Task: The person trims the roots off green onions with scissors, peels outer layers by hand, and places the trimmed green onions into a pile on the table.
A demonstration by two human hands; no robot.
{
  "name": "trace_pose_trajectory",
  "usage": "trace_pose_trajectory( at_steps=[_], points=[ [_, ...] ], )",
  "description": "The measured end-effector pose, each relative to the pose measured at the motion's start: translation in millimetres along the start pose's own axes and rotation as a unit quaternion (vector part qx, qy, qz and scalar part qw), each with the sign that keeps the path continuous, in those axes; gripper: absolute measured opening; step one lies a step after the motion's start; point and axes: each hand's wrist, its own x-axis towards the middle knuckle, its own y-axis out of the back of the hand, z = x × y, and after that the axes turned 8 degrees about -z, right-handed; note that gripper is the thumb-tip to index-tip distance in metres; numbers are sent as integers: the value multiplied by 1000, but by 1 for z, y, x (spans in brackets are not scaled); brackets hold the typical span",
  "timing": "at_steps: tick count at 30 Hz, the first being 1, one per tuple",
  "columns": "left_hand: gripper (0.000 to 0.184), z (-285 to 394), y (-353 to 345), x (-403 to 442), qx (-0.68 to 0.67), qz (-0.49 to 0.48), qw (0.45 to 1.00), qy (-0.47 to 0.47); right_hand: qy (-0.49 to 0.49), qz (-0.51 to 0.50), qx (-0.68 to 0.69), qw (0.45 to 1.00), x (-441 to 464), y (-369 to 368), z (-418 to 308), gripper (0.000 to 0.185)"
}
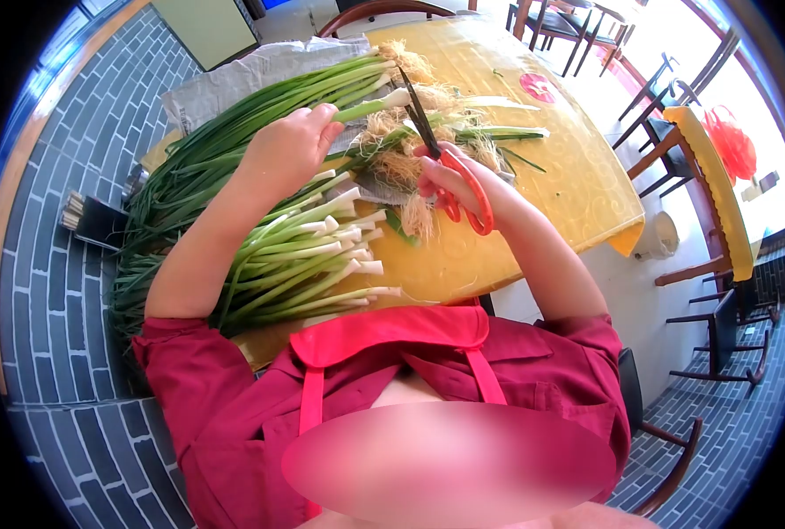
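My left hand (288,145) is closed around a green onion (361,109), its white end pointing right. My right hand (454,172) grips a pair of scissors (473,196) by red-orange handles. The dark blades point up and away, close beside the white end of the held onion. Beneath both hands lies a heap of cut roots (394,167) with scraps of leaf. Nearer my body, a pile of green onions with bare white ends (322,247) spreads across the left of the table. Beyond my left hand lie more long green onions (304,84), with roots at their right end.
A yellow cloth covers the table (577,189), with newspaper (256,75) under the far onions. At the left, a dark holder (97,222) of chopsticks stands by the tiled wall. Chairs (652,115), a second table (718,189) with a red plastic bag (729,145), and a bin (658,236) are right.
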Motion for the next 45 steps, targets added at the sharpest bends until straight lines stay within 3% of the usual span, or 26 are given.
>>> trace_pose_trajectory(
  at_steps=[6, 9, 18, 21, 24, 27, 31, 33, 34, 35, 37, 40, 41, 42, 43, 45],
  points=[
    [26, -1, -4, -3, -24, -4, 999, -30, 7, 15, -19, 1000, 8, 3, 8, 43],
    [28, -2, -12, -4, -43, -14, 998, -47, -77, -19, -31, 996, 8, 7, -1, 36],
    [27, -8, -27, -4, -65, -29, 996, -59, -45, 68, -85, 993, -6, 1, 2, 43],
    [26, -4, -28, -2, -75, -35, 995, -57, -21, 16, 3, 1000, 1, 13, 24, 46],
    [25, -1, -28, 0, -86, -15, 994, -67, -15, 50, 39, 998, 6, 9, 26, 49],
    [26, -6, -16, 1, -85, -24, 995, -51, -51, 22, 72, 996, 14, 18, 38, 47],
    [33, -22, 21, -2, -51, 72, 995, -45, -43, 15, 108, 993, 8, 23, 36, 40],
    [35, -38, 51, -7, -13, 194, 979, -60, -46, -6, 169, 984, 6, 30, 36, 30],
    [33, -30, 89, -16, -11, 134, 988, 74, -49, -23, 198, 979, 7, 32, 36, 29],
    [34, -55, 112, -24, -27, 173, 982, 73, -43, -33, 200, 978, 7, 33, 36, 29],
    [30, -53, 161, -32, -164, 351, 918, -87, -30, -55, 204, 977, 3, 34, 36, 31],
    [38, -23, 225, -56, -79, 488, 868, -50, -23, -35, 204, 978, 2, 32, 41, 30],
    [36, -31, 247, -68, -138, 476, 857, -141, -21, -35, 195, 980, 3, 33, 44, 29],
    [35, -28, 268, -76, -177, 542, 817, -81, -19, -32, 187, 982, 4, 35, 47, 29],
    [37, -30, 288, -85, -180, 566, 801, -82, -9, -49, 192, 980, 4, 38, 51, 30],
    [37, -29, 327, -110, -148, 582, 797, -72, 4, -44, 190, 981, 6, 43, 62, 31]
  ],
)
